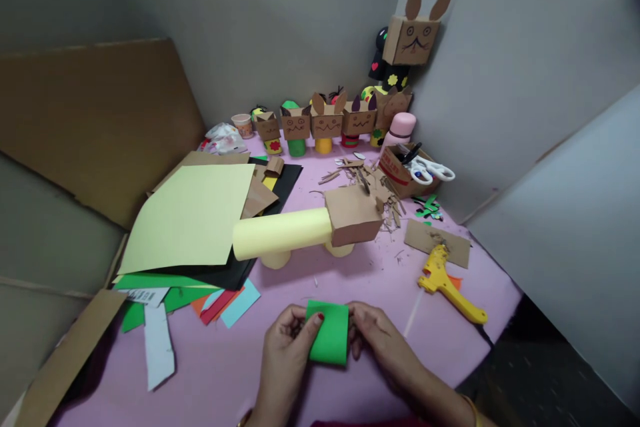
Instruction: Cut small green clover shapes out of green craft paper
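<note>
A green foam or paper piece (330, 337), folded or rolled into a short rectangle, is held low over the front of the table. My left hand (289, 347) grips its left side, thumb lying across the front. Fingers of my right hand (376, 334) are closed at its right edge. Just beyond stands an animal figure with a pale yellow tube body (280, 234), short tube legs and a brown cardboard box head (354, 215). Whether the green piece is a single layer is hidden by my fingers.
A yellow glue gun (447, 284) lies to the right beside a cardboard strip (435, 244). Scissors (425, 169) stick out of a small box (397, 170). Yellow sheets (195, 214) and colored strips (240, 304) lie left. Cardboard-headed figures (327, 122) line the back.
</note>
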Demonstrator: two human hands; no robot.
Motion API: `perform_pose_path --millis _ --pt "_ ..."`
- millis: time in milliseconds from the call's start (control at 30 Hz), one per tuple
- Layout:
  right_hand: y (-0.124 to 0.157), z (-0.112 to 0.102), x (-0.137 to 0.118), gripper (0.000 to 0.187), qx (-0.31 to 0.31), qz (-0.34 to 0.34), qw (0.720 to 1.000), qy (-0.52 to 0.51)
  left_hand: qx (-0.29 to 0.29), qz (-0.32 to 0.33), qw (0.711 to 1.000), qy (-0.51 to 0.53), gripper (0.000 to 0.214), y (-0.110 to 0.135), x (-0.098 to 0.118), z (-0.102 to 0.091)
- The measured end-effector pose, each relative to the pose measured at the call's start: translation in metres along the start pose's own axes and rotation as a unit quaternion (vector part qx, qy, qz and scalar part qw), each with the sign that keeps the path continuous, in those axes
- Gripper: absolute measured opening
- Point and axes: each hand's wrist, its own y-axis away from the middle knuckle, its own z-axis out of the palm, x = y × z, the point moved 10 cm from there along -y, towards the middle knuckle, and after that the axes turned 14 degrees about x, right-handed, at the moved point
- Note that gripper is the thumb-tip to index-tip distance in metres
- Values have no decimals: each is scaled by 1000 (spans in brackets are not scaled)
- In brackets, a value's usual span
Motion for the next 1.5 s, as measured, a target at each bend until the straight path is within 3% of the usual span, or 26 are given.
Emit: perform_pose_path --millis 133,267,400,667,767,867,967,1500 --pt "-1 -4 -5 46 37 -23 998 36 -13 4 1000 16 25 1 -6 3" --pt "-2 -5 -6 43 46 -29 997 52 -26 -32 998 40 52 0 -14 7" --pt "-3 -7 -7 39 49 -37 996 62 -50 -36 998 10 26 1 -15 10" --pt "-5 -12 -7 35 70 -46 995 57 -63 -24 998 5 25 1 -15 11" --pt "-6 -16 -9 36 92 -49 993 51 -97 -23 995 10 24 6 -13 19" --pt "-6 -19 -11 36 110 -52 991 47 -126 -14 992 -26 22 10 -13 25" --pt "-7 -20 -12 36 115 -52 991 48 -119 -10 991 -53 17 9 -16 23" --pt "-11 -17 -21 33 69 -47 993 81 -142 -27 988 -60 19 7 -19 24"
